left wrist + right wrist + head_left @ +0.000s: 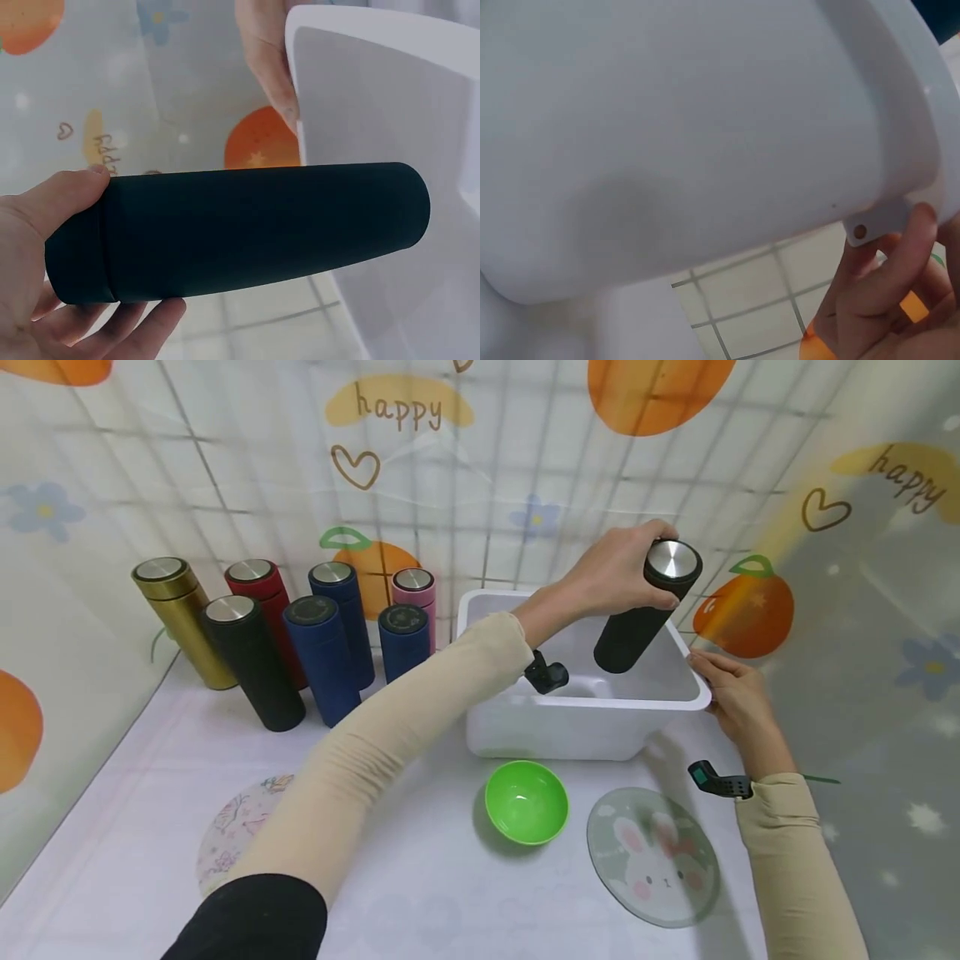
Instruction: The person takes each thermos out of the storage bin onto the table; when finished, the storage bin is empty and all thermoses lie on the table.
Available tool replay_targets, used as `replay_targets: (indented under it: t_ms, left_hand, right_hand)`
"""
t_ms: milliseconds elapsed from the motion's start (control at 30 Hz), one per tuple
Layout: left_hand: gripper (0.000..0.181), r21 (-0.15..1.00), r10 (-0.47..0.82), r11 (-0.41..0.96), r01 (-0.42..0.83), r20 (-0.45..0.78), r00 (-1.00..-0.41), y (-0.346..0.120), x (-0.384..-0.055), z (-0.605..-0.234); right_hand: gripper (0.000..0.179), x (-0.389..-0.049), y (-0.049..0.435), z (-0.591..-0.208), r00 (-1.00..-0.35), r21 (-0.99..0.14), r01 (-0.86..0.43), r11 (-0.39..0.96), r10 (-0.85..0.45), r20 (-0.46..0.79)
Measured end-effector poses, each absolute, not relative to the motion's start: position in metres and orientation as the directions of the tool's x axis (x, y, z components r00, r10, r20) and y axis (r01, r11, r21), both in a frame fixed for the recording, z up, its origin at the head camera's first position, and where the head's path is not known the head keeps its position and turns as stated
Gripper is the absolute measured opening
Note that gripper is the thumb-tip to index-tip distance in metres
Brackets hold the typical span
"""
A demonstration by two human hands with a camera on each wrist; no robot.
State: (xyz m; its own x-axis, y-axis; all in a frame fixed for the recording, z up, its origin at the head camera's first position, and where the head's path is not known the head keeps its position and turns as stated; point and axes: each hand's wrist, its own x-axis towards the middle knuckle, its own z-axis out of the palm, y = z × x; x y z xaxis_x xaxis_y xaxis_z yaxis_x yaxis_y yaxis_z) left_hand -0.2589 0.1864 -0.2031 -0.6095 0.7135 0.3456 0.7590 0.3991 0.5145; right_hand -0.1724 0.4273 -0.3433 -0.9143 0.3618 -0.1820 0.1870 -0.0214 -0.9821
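Note:
My left hand (pixel 611 568) grips a black thermos bottle (pixel 636 631) around its capped upper end, the thumb and fingers on opposite sides. The bottle leans, silver lid up, with its lower end over the opening of a white plastic bin (pixel 555 727). In the left wrist view the bottle's dark body (pixel 262 232) stretches from the palm toward the bin wall (pixel 390 112). At the bin's right end my right hand (pixel 738 702) holds the rim. The right wrist view shows its fingers (pixel 889 281) curled by the rim near a small tab with a hole.
Several thermos bottles stand at the back left, among them gold (pixel 183 627), black (pixel 255 664), red (pixel 258 581) and pink (pixel 415 581) ones. A green bowl (pixel 527 802) sits before the bin. A rabbit mat (pixel 652 860) lies right, a floral mat (pixel 232 827) left, partly under my arm.

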Motion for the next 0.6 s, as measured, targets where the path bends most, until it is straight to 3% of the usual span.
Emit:
replay_targets:
  t_ms: [600]
  left_hand:
    - [0.074, 0.549, 0.681, 0.249, 0.798, 0.486, -0.548, 0.133, -0.211, -0.162]
  right_hand:
    - [0.071, -0.172, 0.426, -0.343, -0.904, -0.976, 0.216, -0.01, 0.376, -0.204]
